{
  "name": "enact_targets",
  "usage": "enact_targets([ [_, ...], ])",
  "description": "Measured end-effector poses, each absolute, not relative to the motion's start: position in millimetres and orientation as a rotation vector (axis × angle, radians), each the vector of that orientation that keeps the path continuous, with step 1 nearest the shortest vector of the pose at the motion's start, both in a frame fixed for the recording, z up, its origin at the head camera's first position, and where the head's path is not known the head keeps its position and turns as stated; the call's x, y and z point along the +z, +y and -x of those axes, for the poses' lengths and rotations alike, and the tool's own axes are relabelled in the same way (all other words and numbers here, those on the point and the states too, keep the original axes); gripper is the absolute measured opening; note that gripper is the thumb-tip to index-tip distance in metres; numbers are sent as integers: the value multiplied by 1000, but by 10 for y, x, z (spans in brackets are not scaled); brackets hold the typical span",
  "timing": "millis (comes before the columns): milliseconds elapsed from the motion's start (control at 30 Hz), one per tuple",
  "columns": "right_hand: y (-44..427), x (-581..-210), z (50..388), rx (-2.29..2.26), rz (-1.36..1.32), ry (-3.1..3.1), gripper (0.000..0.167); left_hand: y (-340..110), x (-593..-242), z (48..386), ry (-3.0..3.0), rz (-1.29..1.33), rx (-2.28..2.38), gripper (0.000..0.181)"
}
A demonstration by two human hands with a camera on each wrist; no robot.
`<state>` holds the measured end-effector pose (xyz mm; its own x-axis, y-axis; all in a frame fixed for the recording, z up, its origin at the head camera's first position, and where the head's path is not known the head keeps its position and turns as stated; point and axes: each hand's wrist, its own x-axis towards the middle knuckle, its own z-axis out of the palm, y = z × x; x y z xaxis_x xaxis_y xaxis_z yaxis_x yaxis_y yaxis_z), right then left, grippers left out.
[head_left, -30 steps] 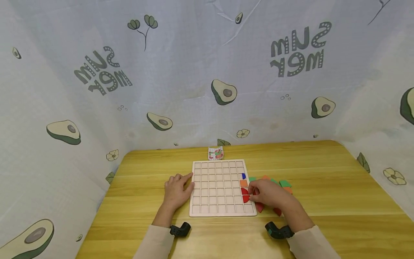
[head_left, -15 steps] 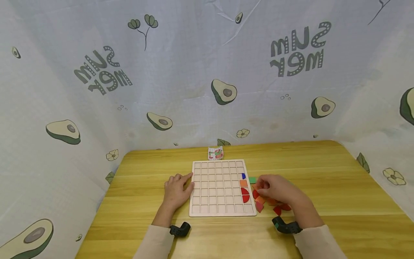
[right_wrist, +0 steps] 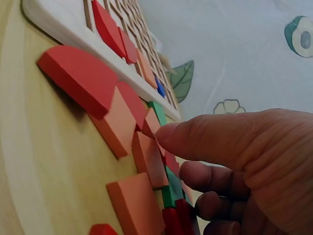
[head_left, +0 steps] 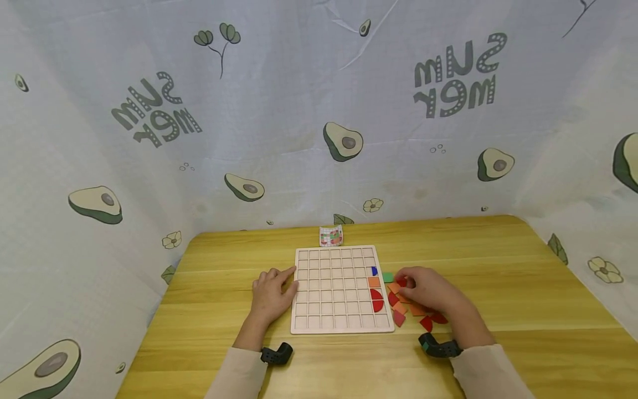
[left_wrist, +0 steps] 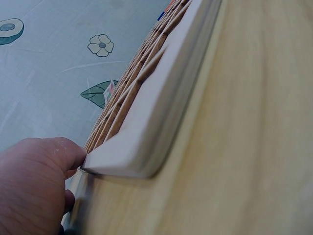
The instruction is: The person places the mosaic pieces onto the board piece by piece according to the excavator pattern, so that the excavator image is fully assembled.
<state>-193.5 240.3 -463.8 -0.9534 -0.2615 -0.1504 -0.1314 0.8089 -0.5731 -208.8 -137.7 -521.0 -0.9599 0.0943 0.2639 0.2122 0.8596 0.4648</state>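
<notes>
Left grip [head_left: 271, 293]: thumb and index finger spread wide apart, both touching the left edge of the gridded wooden board [head_left: 319, 296], which lay flat on the bench [head_left: 344, 363] just to the right of this grip. Right grip [head_left: 423, 288]: thumb and fingers bent, gap narrow, low over the loose pieces; a red piece [head_left: 401, 282] showed at the fingertips. Could not tell whether it was pinched or merely touched.

Left of the right grip, in the board's right-hand column, sat four pieces: a blue piece [head_left: 374, 271] farthest, then an orange square [head_left: 374, 282], then two curved red pieces [head_left: 377, 300] nearest the person. A green piece [head_left: 388, 277] lay just left of the right fingertips, beside the board. Orange and red pieces overlapped below and on the near side of that grip; a red wedge [head_left: 426, 323] lay under the wrist side. Beyond the left grip and to its right, a printed card [head_left: 331, 236] stood behind the board's far edge.
</notes>
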Motion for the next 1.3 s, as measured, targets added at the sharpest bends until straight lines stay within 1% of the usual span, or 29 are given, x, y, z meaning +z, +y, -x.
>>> enact_targets([
  [567, 2293, -4671, 1946, -819, 228, 2809, 23, -1372, -5234, 2098, -2784, 251, -725, 42],
  [933, 2298, -4633, 1934, -778, 265, 2836, 18, -1377, -5211, 2090, -2803, 252, -749, 42],
  [1100, 2213, -4576, 1905, -809, 334, 2821, 16, -1377, -5205, 2086, -2804, 249, -754, 42],
  [1300, 2011, -4562, 1866, -808, 568, 2764, 13, -1382, -5213, 2088, -2805, 244, -746, 42],
])
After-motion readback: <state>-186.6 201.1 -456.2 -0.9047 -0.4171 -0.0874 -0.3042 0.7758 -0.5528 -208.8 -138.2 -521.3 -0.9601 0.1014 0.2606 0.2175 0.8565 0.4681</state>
